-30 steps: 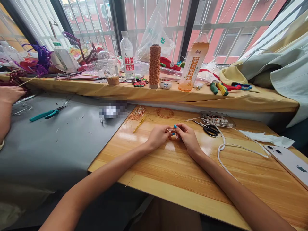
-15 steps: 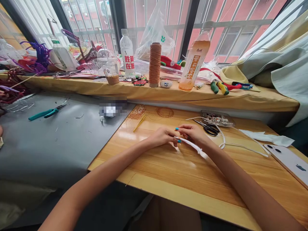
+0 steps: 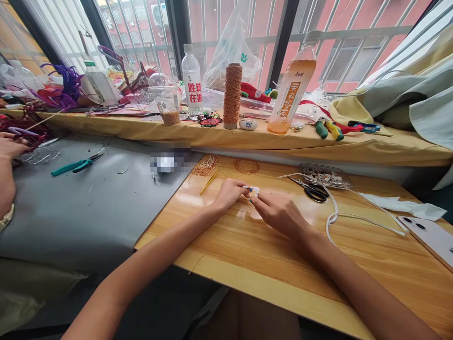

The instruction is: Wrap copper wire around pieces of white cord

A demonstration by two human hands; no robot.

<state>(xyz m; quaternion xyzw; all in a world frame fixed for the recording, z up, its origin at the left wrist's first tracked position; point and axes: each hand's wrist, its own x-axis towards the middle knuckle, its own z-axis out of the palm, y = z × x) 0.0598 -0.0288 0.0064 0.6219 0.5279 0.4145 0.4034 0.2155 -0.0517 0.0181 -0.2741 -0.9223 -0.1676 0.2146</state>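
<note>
Over the middle of the wooden board [image 3: 226, 245], a short white cord [image 3: 253, 188] is bent into a small arch between my two hands. My left hand [image 3: 230, 192] pinches one end of it. With its fingers pressed together, my right hand [image 3: 278, 211] grips the other end, which its fingers partly hide. Beyond my hands lie a coil of thin orange cord [image 3: 247, 165], a yellow stick-like tool [image 3: 209, 182] and a bunch of orange and white threads [image 3: 205, 165]. Black-handled scissors [image 3: 316, 192] rest to the right of my right hand.
Loose white cords [image 3: 332, 218], a clear box of small pieces [image 3: 325, 177], a tissue [image 3: 399, 205] and a phone [image 3: 430, 236] are on the right. Teal pliers [image 3: 78, 165] lie on the grey table. Another person's hand [image 3: 10, 144] is at far left. A thread spool [image 3: 232, 97] and bottles line the sill.
The white cord stretched down to the right before; now it is bent into an arch. My right hand has turned over and moved nearer, onto the cord's other end. Another person's hand came into view.
</note>
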